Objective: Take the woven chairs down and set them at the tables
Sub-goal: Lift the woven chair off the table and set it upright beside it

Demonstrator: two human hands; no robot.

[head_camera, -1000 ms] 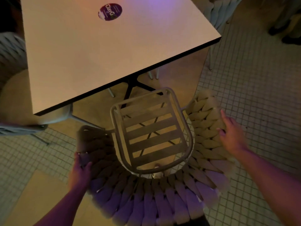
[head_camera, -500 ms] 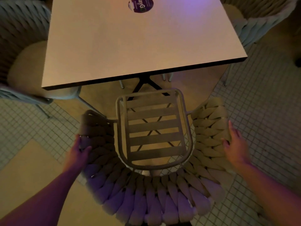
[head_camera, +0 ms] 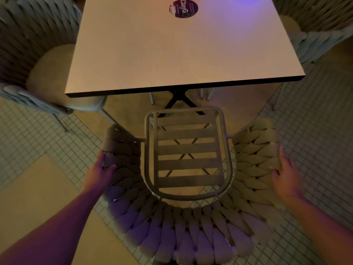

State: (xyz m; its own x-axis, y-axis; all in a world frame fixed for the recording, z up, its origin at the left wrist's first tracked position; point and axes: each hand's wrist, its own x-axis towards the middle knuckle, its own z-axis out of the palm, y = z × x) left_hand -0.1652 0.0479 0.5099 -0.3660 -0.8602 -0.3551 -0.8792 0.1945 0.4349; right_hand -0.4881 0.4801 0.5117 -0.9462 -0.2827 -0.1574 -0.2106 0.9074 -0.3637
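The woven chair (head_camera: pixel 187 226) stands on the tiled floor (head_camera: pixel 38 134), facing the square table (head_camera: pixel 172 50). The left hand (head_camera: pixel 101 173) grips its left arm; the right hand (head_camera: pixel 286 180) lies straight-fingered against its right arm.

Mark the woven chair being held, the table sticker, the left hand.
woven chair (head_camera: pixel 188 148): head view, middle seat slat.
table sticker (head_camera: pixel 183 8): head view, centre of purple disc.
left hand (head_camera: pixel 101 169): head view, back of hand.
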